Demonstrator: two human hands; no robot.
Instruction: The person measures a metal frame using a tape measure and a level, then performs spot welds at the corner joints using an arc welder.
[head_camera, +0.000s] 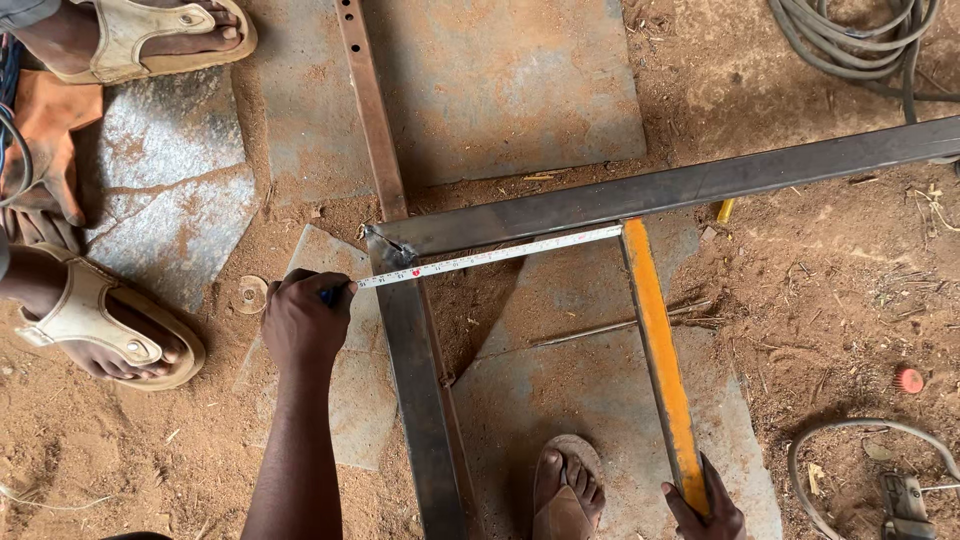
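Observation:
My left hand (305, 322) grips the small blue case of a tape measure beside the corner of a steel frame. Its white tape (490, 257) runs right across the corner to the top of a yellow bar (660, 360). My right hand (708, 512) holds the lower end of that yellow bar, which leans up against the long dark steel tube (700, 182). A second dark steel tube (420, 400) runs down from the welded corner (385, 245). My sandalled foot (565, 490) rests between the tube and the yellow bar.
Another person's sandalled feet (110, 335) (140, 35) stand at the left. A rusty flat bar with holes (370, 110) lies above the corner. A grinding disc (250, 294), grey cables (860, 40), a red cap (908, 380) and a tool with a hose (905, 505) lie on the dirt and stone slabs (480, 90).

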